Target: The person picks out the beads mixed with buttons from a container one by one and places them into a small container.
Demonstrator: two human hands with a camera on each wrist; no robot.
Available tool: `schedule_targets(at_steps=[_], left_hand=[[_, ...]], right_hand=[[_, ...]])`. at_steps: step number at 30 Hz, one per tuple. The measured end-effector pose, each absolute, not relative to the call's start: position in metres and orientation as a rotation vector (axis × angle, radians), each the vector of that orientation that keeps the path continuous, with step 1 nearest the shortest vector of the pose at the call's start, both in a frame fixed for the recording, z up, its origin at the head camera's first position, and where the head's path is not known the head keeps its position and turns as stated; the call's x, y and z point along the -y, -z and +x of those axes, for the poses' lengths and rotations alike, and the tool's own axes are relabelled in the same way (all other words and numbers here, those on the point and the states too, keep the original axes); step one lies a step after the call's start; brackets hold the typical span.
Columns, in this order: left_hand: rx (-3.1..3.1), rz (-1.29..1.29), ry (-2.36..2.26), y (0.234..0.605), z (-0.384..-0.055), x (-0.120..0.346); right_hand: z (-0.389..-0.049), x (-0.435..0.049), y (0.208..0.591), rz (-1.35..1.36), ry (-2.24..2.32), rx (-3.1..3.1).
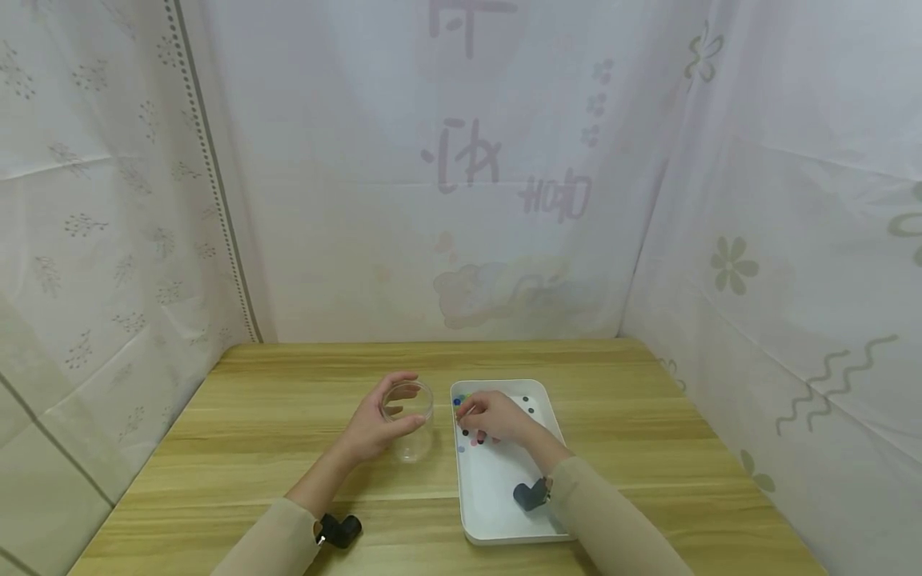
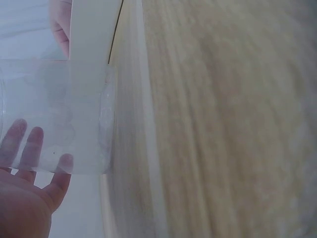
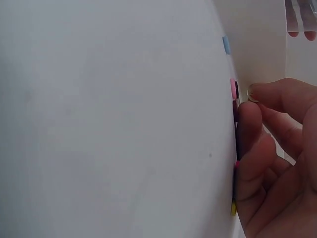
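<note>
My left hand (image 1: 374, 426) holds a clear plastic cup (image 1: 410, 450), upright at the table's middle, thumb on the near side and fingers round the far side. In the left wrist view, fingertips show through the cup's wall (image 2: 44, 99). Over the white tray (image 1: 497, 496), my right hand (image 1: 499, 416) is low among small flat button-like discs. Its thumb and forefinger pinch a small pale disc (image 3: 252, 96), partly hidden by the fingertips. Around that hand lie a pink disc (image 3: 233, 89), a light blue disc (image 3: 227, 45) and a yellow disc (image 3: 234, 208).
The tray stands just right of the cup, with a raised rim. Two dark discs, one of them a far disc (image 1: 526, 398), lie towards its right side. Beneath everything is a wood-grain table (image 1: 288, 400), and patterned curtains (image 1: 346, 200) hang on three sides.
</note>
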State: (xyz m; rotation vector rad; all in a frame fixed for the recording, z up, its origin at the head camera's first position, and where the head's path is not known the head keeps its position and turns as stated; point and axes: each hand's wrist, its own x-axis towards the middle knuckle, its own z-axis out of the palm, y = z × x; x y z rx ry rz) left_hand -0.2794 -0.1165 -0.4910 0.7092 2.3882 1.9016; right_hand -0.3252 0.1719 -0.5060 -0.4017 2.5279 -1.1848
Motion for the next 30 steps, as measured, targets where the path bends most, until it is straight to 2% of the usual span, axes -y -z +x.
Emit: schedule_targets(at_steps=[17, 30], left_hand=[[-2.398, 0.717, -1.902, 0.491, -0.279, 0.115], [-2.395, 0.699, -1.906, 0.490, -0.279, 0.115]], right_hand=[[-0.324, -0.177, 0.500, -0.406, 1.301, -2.515], [-0.325, -0.179, 0.494, -0.298, 1.356, -2.573]])
